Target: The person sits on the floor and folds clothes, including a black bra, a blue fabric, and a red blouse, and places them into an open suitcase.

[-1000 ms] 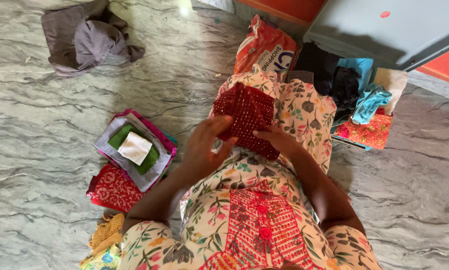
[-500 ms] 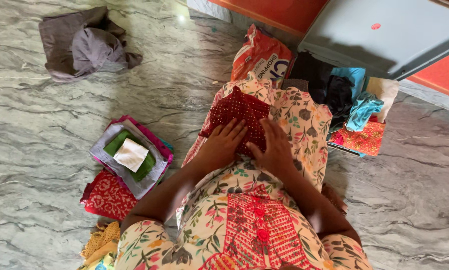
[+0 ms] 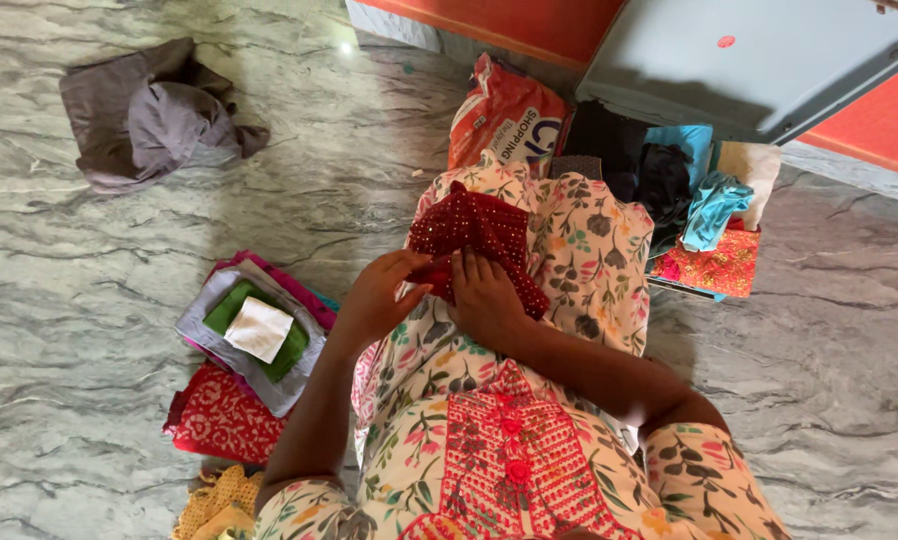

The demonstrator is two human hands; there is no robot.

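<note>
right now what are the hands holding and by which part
The left hand pinches the near left edge of the dark red dotted cloth lying on the lap. The right hand lies flat on its near end, pressing rather than gripping.

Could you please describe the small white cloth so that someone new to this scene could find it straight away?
Start from the marble floor and find the stack of folded clothes, to the side of the person's left hand. The white cloth lies on top, on a green piece. It is the only plain white item there.
</note>
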